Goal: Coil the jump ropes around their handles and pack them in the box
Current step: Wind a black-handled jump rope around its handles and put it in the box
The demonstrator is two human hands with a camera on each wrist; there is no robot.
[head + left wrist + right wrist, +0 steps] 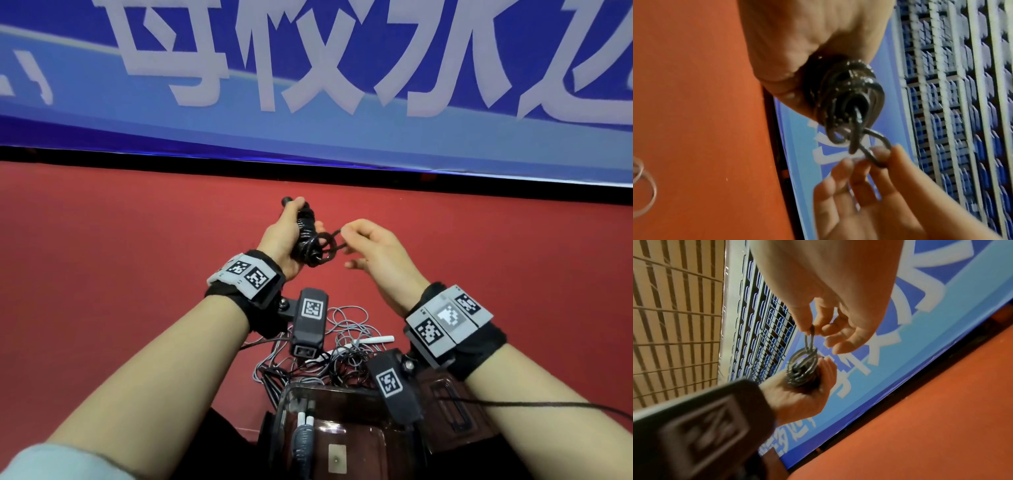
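Note:
My left hand (291,233) grips a black jump rope bundle (306,240), its cord coiled around the handles, held upright above the red floor. The same coil (846,91) fills the left wrist view under my palm. My right hand (363,240) pinches a loop of the black cord (334,240) between thumb and forefinger just right of the bundle; in the right wrist view the loop (810,339) runs from the fingertips down to the coil (803,369). A clear plastic box (342,428) sits near my lap, with a coiled rope and white handles (305,421) inside.
A tangle of grey and black ropes with a white handle (342,346) lies on the red floor (120,240) between my wrists. A blue banner with white characters (308,68) stands along the far edge. Blue stadium seats (962,97) rise behind it.

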